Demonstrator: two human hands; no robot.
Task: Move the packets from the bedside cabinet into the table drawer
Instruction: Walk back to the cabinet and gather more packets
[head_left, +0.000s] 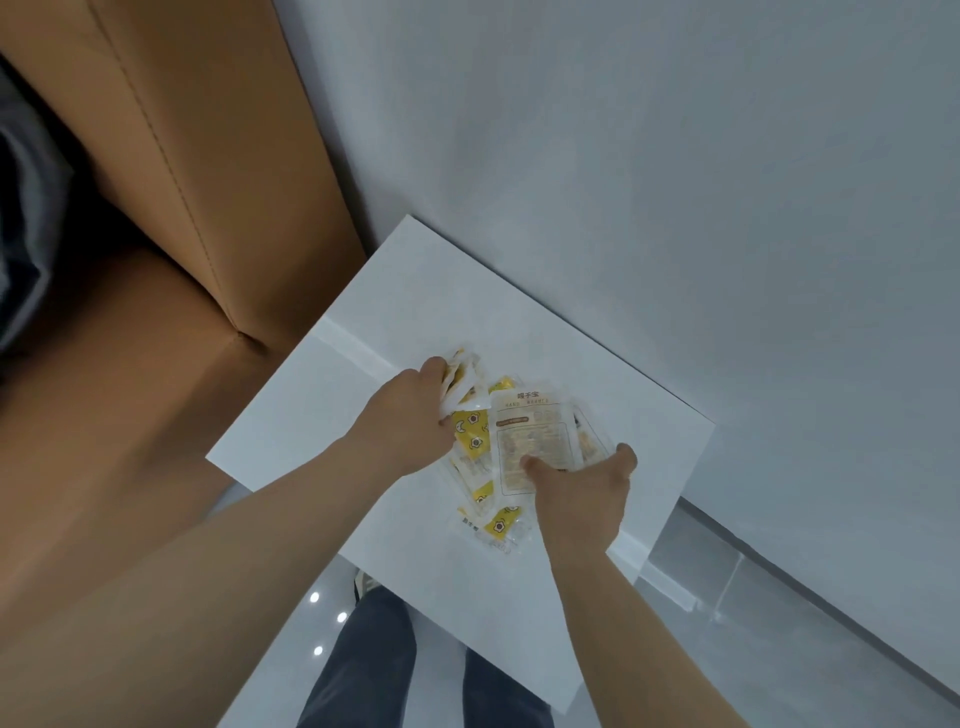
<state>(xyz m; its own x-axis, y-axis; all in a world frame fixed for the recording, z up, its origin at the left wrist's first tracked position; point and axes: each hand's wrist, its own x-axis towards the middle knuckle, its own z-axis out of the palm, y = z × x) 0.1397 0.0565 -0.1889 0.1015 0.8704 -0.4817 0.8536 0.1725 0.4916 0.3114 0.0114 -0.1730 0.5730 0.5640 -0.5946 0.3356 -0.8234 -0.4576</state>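
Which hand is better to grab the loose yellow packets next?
Probably right: the right hand, pinching a printed packet, sits beside those yellow packets, while the left hand grips a bunch farther back.

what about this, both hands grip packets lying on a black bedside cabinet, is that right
Not quite: the bedside cabinet is white, not black. The head view shows the left hand and the right hand both gripping packets lying on it.
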